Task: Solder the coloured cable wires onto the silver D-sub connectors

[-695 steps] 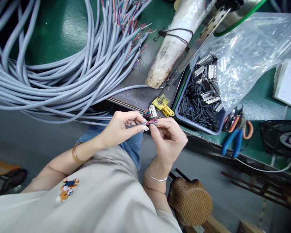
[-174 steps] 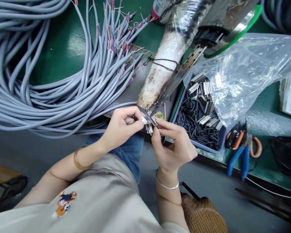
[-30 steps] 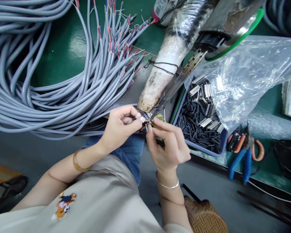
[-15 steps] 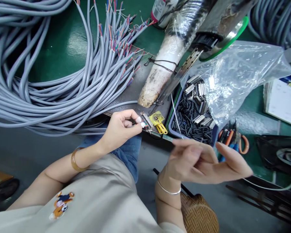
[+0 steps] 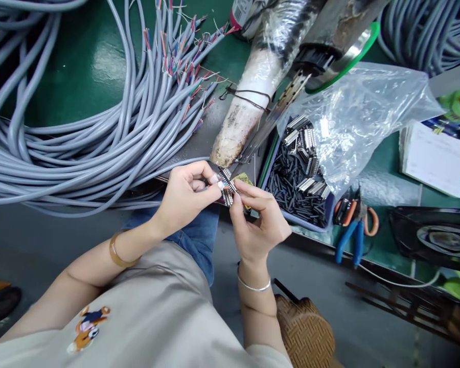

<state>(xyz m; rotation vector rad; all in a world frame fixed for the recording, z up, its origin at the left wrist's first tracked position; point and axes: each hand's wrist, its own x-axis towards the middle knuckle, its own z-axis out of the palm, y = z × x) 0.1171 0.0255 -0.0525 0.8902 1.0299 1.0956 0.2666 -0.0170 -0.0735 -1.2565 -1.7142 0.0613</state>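
Observation:
Near the bench edge, my left hand [image 5: 187, 199] is closed in a pinch, with thin coloured wires [image 5: 223, 185] showing at its fingertips. Right beside them is a metal multi-pin connector [image 5: 230, 180]. My right hand [image 5: 258, 220] meets it from the other side, thumb and forefinger closed on the connector's end. The fingers partly cover the pins and wires. Under and behind the right fingers, a yellow item [image 5: 244, 178] is mostly hidden. A grey cable [image 5: 184, 166] runs along the bench edge behind my left hand.
A blue tray [image 5: 266, 176] holds black sleeves [image 5: 291, 189] and metal connectors [image 5: 308, 140], beside a clear plastic bag [image 5: 352, 117]. Grey cables [image 5: 111, 138] with stripped ends cover the left. A wrapped white rod [image 5: 245, 102] points toward my hands. Blue-handled pliers [image 5: 352, 237] lie right.
My right hand has come left from beside the tray and pinched the connector. My left hand keeps its pinch. The view has shifted slightly, uncovering the blue-handled pliers.

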